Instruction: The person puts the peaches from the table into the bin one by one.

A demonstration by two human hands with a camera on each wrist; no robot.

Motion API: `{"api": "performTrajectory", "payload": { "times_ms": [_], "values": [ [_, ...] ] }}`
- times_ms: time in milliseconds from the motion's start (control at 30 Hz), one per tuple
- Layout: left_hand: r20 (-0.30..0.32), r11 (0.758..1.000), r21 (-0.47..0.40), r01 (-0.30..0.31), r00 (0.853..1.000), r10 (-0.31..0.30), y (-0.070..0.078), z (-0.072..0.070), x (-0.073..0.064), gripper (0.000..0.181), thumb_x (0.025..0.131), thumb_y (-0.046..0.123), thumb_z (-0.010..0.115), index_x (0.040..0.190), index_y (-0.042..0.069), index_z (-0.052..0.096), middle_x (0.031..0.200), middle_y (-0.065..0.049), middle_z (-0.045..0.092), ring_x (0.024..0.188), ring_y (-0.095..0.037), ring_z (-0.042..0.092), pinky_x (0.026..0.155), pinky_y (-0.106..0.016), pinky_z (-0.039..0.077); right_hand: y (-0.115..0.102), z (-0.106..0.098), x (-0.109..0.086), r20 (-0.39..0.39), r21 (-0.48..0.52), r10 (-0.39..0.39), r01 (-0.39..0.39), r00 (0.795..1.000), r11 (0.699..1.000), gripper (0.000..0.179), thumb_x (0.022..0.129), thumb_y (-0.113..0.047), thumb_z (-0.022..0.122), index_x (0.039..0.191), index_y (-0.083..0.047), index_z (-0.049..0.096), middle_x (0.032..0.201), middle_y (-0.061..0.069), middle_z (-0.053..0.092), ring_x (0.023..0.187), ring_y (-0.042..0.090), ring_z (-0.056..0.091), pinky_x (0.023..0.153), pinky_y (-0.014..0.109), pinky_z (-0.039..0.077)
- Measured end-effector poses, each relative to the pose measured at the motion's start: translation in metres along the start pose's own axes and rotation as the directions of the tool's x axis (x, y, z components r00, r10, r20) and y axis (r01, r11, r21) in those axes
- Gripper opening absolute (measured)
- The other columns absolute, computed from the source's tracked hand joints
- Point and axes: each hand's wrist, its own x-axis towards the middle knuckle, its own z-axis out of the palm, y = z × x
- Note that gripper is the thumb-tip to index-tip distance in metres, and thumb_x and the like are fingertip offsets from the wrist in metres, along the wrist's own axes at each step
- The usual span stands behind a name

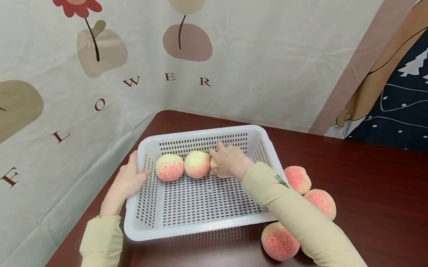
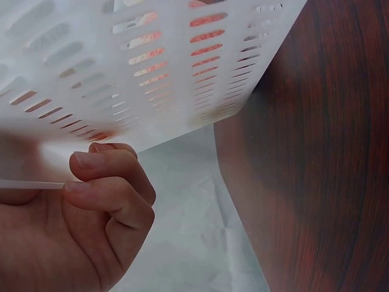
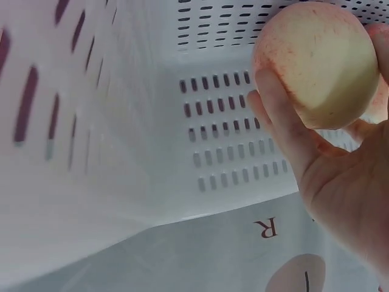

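A white plastic basket [image 1: 201,205] with slotted walls stands on the table. My left hand [image 1: 129,180] grips its left rim, thumb on the inner side; the left wrist view shows fingers [image 2: 109,198] curled round the edge from below. Inside the basket, my right hand [image 1: 230,159] holds a peach [image 3: 316,67], its fingers and thumb around the fruit's sides. To its left, two more peaches, one in the middle [image 1: 197,164] and one nearer the left wall [image 1: 170,167], lie in a row along the far side. In the head view the right hand covers most of the held peach.
Several peaches lie on the dark red table [image 1: 387,221] right of the basket: one [image 1: 297,179] by its wall, another [image 1: 320,203] behind the right sleeve [image 1: 310,222], and one [image 1: 280,241] nearer me. A printed curtain [image 1: 260,65] hangs behind the table.
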Motion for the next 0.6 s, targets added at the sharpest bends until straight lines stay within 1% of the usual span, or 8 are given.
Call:
{"api": "performTrajectory", "payload": {
  "times_ms": [67, 133, 267, 400, 500, 600],
  "values": [
    [-0.003, 1.0, 0.002, 0.0, 1.0, 0.0, 0.001, 0.0, 0.0, 0.067, 0.095, 0.016, 0.044, 0.151, 0.009, 0.007, 0.102, -0.032, 0.061, 0.067, -0.026, 0.07, 0.052, -0.035, 0.059, -0.001, 0.001, 0.0, -0.029, -0.011, 0.009, -0.009, 1.0, 1.0, 0.06, 0.091, -0.05, 0.055, 0.139, -0.016, 0.043, 0.133, 0.015, 0.046, 0.102, 0.029, 0.06, 0.076, 0.036, 0.058],
    [-0.004, 1.0, 0.001, 0.0, 1.0, 0.0, 0.002, 0.0, 0.0, 0.067, 0.095, 0.016, 0.044, 0.151, 0.009, 0.008, 0.102, -0.032, 0.061, 0.067, -0.026, 0.07, 0.052, -0.034, 0.059, -0.002, 0.0, 0.0, -0.04, -0.025, 0.015, -0.016, 0.999, 1.0, 0.058, 0.092, -0.05, 0.054, 0.137, -0.016, 0.043, 0.134, 0.014, 0.046, 0.102, 0.029, 0.061, 0.076, 0.036, 0.058],
    [-0.006, 1.0, 0.001, -0.002, 1.0, 0.002, 0.002, 0.0, 0.0, 0.067, 0.095, 0.016, 0.045, 0.151, 0.009, 0.008, 0.103, -0.032, 0.061, 0.067, -0.026, 0.07, 0.052, -0.034, 0.059, -0.002, -0.004, -0.001, -0.028, -0.042, 0.01, -0.011, 1.0, 0.999, 0.061, 0.092, -0.05, 0.053, 0.141, -0.015, 0.04, 0.136, 0.015, 0.046, 0.098, 0.025, 0.061, 0.08, 0.035, 0.057],
    [-0.007, 1.0, 0.006, -0.002, 1.0, 0.002, 0.001, 0.0, 0.0, 0.068, 0.095, 0.016, 0.044, 0.151, 0.008, 0.007, 0.103, -0.032, 0.061, 0.067, -0.026, 0.07, 0.052, -0.034, 0.059, -0.001, -0.011, -0.005, -0.014, -0.045, -0.001, 0.0, 1.0, 0.999, 0.06, 0.092, -0.049, 0.054, 0.141, -0.016, 0.041, 0.133, 0.013, 0.046, 0.094, 0.023, 0.061, 0.081, 0.035, 0.056],
    [-0.007, 1.0, 0.008, -0.001, 1.0, 0.001, 0.001, 0.0, 0.0, 0.068, 0.095, 0.016, 0.044, 0.151, 0.008, 0.007, 0.103, -0.033, 0.061, 0.067, -0.026, 0.07, 0.052, -0.034, 0.059, 0.001, -0.017, -0.01, -0.002, -0.024, 0.014, -0.014, 1.0, 1.0, 0.059, 0.093, -0.048, 0.053, 0.142, -0.018, 0.041, 0.139, 0.013, 0.043, 0.102, 0.025, 0.061, 0.083, 0.037, 0.057],
    [-0.003, 1.0, 0.002, 0.001, 1.0, -0.001, 0.001, 0.0, 0.0, 0.068, 0.095, 0.016, 0.044, 0.151, 0.008, 0.006, 0.103, -0.033, 0.061, 0.067, -0.027, 0.07, 0.051, -0.034, 0.059, 0.006, -0.021, -0.017, 0.003, 0.011, 0.024, -0.024, 1.0, 1.0, 0.062, 0.093, -0.049, 0.052, 0.145, -0.02, 0.038, 0.148, 0.014, 0.037, 0.116, 0.031, 0.057, 0.09, 0.042, 0.055]
  ]
}}
